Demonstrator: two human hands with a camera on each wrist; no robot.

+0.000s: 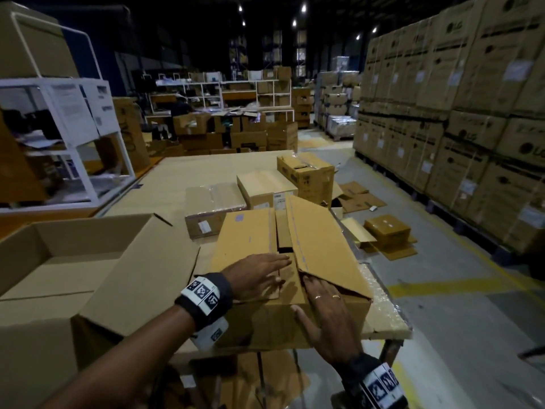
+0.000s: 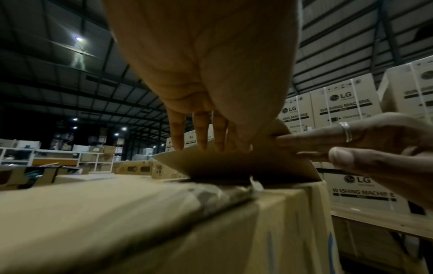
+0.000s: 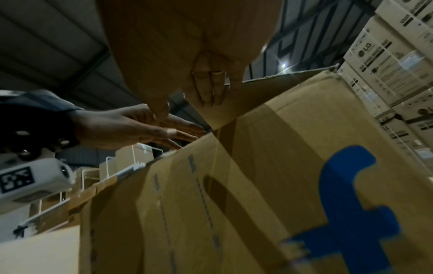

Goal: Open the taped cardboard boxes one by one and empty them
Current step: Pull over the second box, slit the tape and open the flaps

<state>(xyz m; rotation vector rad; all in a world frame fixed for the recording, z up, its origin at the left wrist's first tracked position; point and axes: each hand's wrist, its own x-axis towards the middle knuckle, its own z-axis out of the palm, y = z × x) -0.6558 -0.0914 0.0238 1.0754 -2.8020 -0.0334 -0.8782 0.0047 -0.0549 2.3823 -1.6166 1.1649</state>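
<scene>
1. On your far left, the big open box (image 1: 73, 278) has its flaps spread wide; that one looks opened, though you can't see from here whether it is fully emptied.
2. Your left hand (image 1: 259, 276) lies flat, fingers straight, on the left flap (image 1: 247, 243) of the box in front of you (image 1: 295, 317), holding nothing.
3. Your right hand (image 1: 324, 308) has its fingertips slipped under the edge of the right flap (image 1: 318, 240), which is lifted; the thumb rests on the box's near side.
4. The middle seam is parted, so this box looks half-opened, not yet emptied.
5. Behind it on the table (image 1: 182, 175), three more boxes (image 1: 267, 187) wait, apparently unopened.
</scene>
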